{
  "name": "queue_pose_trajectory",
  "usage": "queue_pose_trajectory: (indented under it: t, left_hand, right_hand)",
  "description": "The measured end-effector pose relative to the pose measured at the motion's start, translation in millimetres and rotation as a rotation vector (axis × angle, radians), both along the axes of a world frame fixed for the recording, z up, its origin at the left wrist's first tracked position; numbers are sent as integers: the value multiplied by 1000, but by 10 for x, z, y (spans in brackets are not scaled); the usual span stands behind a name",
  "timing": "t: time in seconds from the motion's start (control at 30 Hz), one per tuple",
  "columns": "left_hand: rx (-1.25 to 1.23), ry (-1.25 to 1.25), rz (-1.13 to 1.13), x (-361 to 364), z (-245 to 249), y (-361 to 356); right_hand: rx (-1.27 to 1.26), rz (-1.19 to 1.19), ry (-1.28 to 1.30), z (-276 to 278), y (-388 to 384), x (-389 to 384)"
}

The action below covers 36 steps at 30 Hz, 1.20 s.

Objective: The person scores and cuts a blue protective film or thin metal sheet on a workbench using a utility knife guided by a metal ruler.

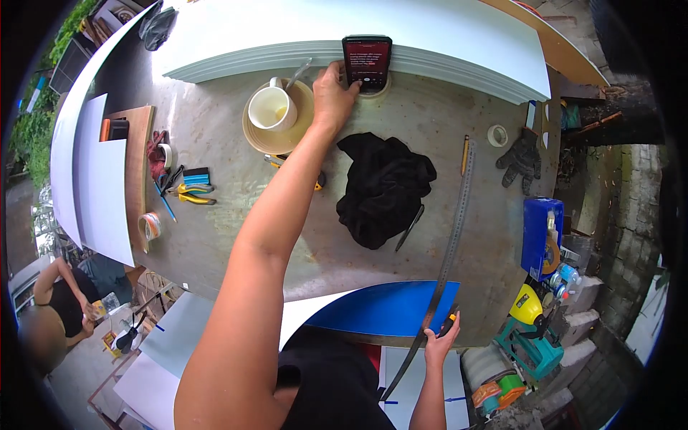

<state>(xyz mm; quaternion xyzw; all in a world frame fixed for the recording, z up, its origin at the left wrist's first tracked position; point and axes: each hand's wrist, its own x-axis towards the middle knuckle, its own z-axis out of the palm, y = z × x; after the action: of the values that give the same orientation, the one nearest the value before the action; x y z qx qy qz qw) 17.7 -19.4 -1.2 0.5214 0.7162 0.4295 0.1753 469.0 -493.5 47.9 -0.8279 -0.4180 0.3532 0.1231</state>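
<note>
My left hand [335,98] reaches across the table to a smartphone [367,60] propped upright against a stack of white sheets. Its fingers curl at the phone's left edge, and the thumb touches the lower screen. Near my body, my right hand [438,345] is closed around a utility knife [449,324] with an orange and black handle. The thumb of that hand rests by a long metal ruler [454,229], which runs over a curled blue-faced sheet [387,308]. A crumpled black cloth [383,186] lies between the hands, with a black pen [409,228] beside it.
A cup [272,107] stands on a plate [306,93] beside my left forearm. Pliers [195,193], tape rolls and a dark glove [521,159] lie around. White sheets [358,29] are stacked at the back. Another person [68,301] sits at lower left.
</note>
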Motion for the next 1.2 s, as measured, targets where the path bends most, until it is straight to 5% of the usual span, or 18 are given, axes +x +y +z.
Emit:
queue_pose_trajectory:
  t: [0.93, 1.2]
  left_hand:
    - [-27, -35, 23, 21, 62, -11]
    - [125, 138, -37, 210, 370, -732]
  right_hand:
    - [5, 8, 0, -24, -8, 15]
    - [-59, -58, 30, 69, 53, -33]
